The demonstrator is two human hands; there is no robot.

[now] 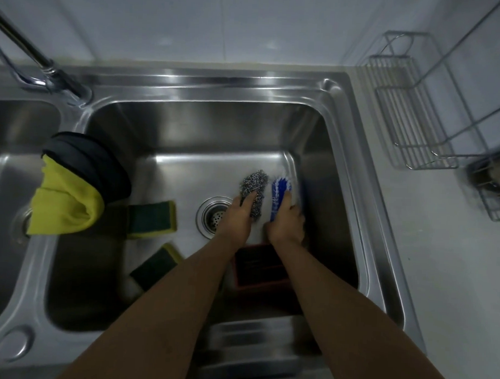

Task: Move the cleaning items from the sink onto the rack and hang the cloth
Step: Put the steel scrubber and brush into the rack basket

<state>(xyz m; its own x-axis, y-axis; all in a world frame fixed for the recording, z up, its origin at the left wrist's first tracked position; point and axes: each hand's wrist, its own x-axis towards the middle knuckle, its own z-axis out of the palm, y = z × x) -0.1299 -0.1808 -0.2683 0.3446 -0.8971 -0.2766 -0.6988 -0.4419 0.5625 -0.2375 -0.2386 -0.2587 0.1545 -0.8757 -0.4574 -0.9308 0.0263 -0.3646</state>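
Both my hands reach down into the steel sink (343, 170). My left hand (236, 220) grips a steel wool scourer (254, 186) on the sink floor. My right hand (287, 224) is closed on a blue-and-white scrub brush (280, 193) beside it. Two green-and-yellow sponges lie in the basin, one (152, 220) left of the drain and another (155, 264) nearer me. A yellow-and-black cloth (70, 200) is draped over the divider between the basins. The wire rack (416, 110) stands on the counter at the right.
A dark red container (257, 266) sits in the sink under my forearms. The drain (214, 216) is left of my left hand. A tap (35, 57) stands at the back left. A second wire basket (495, 192) is at the far right edge.
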